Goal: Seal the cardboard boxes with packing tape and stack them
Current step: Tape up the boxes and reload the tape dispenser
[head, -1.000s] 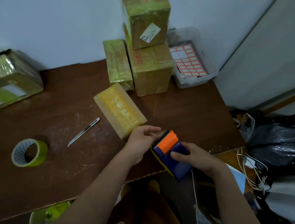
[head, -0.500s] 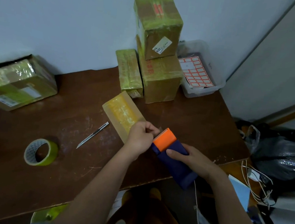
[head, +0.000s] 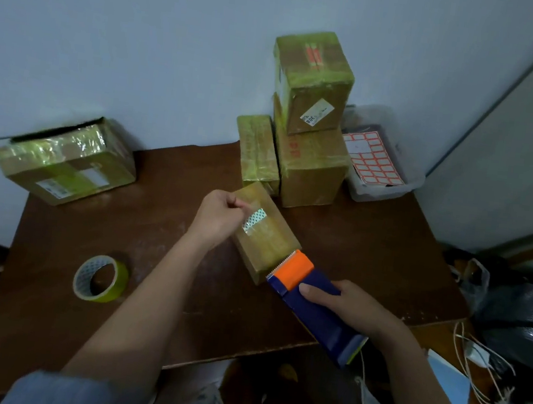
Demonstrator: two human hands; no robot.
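Both hands raised (left hand [head: 219, 219] pinching tape [head: 255, 221]).

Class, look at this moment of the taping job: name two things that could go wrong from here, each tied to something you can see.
1. The left hand pinches only the tape end, stretched above the small box; the strip may twist or stick to itself.
2. The tape dispenser, gripped by the right hand, has its serrated blade beside the box's near end, which lies close to the table edge; a pull might drag the box off.
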